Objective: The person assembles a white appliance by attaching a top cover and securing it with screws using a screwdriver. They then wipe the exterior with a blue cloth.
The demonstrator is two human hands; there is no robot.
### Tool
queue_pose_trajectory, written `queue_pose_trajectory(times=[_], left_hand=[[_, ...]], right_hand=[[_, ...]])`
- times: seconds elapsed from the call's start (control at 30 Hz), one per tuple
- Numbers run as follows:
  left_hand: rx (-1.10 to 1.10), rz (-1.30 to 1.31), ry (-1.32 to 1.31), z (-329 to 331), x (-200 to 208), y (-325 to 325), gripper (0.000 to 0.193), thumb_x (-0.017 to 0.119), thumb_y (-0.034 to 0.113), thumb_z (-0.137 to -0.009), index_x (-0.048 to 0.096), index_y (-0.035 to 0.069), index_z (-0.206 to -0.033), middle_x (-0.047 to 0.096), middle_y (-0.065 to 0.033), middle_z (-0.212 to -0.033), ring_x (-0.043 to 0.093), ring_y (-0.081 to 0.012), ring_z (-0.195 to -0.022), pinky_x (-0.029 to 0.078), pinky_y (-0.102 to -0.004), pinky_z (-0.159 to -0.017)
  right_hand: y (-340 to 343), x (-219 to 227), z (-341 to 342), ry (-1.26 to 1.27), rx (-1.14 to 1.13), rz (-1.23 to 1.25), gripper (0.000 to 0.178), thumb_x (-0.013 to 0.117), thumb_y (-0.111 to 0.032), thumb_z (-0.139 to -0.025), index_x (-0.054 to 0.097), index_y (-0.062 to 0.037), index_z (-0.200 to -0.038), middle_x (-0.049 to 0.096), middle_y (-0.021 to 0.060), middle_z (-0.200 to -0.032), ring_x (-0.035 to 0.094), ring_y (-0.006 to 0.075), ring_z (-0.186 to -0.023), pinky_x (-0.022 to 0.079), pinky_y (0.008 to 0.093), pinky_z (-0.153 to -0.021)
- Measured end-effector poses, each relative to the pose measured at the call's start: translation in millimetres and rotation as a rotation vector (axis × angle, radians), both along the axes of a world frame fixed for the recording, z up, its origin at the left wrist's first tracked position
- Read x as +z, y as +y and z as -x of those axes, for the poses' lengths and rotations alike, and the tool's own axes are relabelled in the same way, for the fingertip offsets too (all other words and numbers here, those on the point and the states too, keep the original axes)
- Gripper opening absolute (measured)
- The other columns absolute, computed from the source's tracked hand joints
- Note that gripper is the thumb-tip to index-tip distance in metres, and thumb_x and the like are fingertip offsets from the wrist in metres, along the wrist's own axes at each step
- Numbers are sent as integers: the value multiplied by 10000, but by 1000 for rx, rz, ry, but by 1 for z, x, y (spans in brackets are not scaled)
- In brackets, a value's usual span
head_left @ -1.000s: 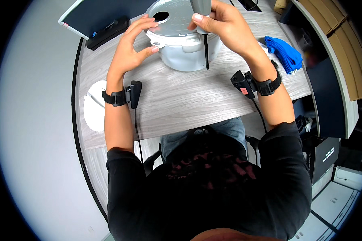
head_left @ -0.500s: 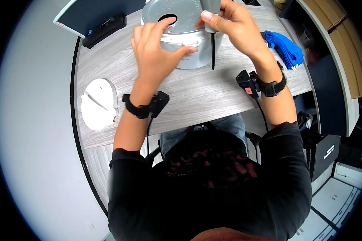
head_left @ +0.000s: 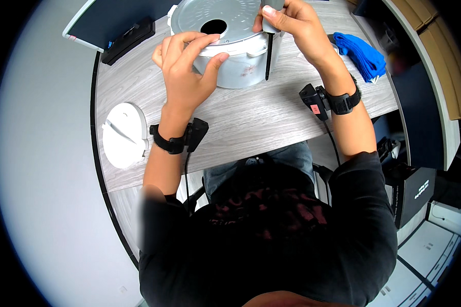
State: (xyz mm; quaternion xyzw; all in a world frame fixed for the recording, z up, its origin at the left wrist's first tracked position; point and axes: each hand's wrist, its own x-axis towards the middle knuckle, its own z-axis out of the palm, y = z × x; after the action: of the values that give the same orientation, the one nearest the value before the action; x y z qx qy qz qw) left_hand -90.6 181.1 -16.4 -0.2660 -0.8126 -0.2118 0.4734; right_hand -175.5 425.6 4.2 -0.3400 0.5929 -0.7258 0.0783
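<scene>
A round white-grey appliance body [head_left: 238,71] stands upside down at the far edge of the wooden desk, with a dark round hole [head_left: 213,26] in its upturned base. My left hand [head_left: 187,69] grips its near-left rim, fingers on top and thumb against the wall. My right hand [head_left: 294,25] is above the right rim and holds a screwdriver by its grey handle. The black shaft [head_left: 267,56] points down along the appliance's front wall. Both wrists wear black bands with small black units and cables.
A white round lid [head_left: 122,135] lies on the desk's left side. A blue cloth [head_left: 364,53] sits at the right. A black flat object [head_left: 129,40] and a dark board [head_left: 110,18] lie at the far left. The desk edge [head_left: 271,148] runs near my lap.
My left hand moved from the appliance's left side up onto its near rim, the wrist shifting right. My right hand kept the screwdriver at the right rim.
</scene>
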Motion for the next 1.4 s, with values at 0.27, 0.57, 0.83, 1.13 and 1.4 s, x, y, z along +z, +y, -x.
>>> queue_pose_trajectory(times=[0.27,0.57,0.83,1.13,1.4], left_hand=[[76,-11,-2,-3,3,22,281,855,253,-796,790,155,-1051,694,-19,-1023,566,-186,-1017,302,-383,-930],[-354,-22,-80,-10,3,94,156,800,47,-777,750,113,-908,690,-40,-890,604,-211,-763,439,-308,-666],[-491,137,-611,-1,-25,189,108,770,124,-850,753,86,-950,710,-53,-843,664,-236,-727,524,-351,-659],[-378,378,-882,33,-75,254,171,775,184,-858,764,113,-1013,741,-103,-948,705,-323,-828,552,-421,-734],[-382,341,-871,41,-88,264,97,749,165,-876,764,95,-940,742,-119,-905,701,-348,-816,546,-438,-726]], right_hand=[[15,11,3,25,-70,19,185,684,-179,-985,679,-32,-1098,723,39,-930,648,94,-826,511,245,-724],[112,-3,-22,59,-429,-79,160,730,-144,-948,683,-36,-1056,640,-25,-847,593,69,-752,478,222,-675],[195,-33,-63,-43,-772,-167,116,717,-79,-929,691,-1,-1012,645,1,-831,561,69,-723,464,241,-653],[219,-70,-75,-143,-812,-64,84,718,-50,-917,685,-17,-987,605,-27,-793,526,54,-689,434,233,-625],[222,-72,-75,-143,-818,-144,88,720,-73,-924,685,-15,-981,598,-38,-784,514,42,-675,419,226,-611]])
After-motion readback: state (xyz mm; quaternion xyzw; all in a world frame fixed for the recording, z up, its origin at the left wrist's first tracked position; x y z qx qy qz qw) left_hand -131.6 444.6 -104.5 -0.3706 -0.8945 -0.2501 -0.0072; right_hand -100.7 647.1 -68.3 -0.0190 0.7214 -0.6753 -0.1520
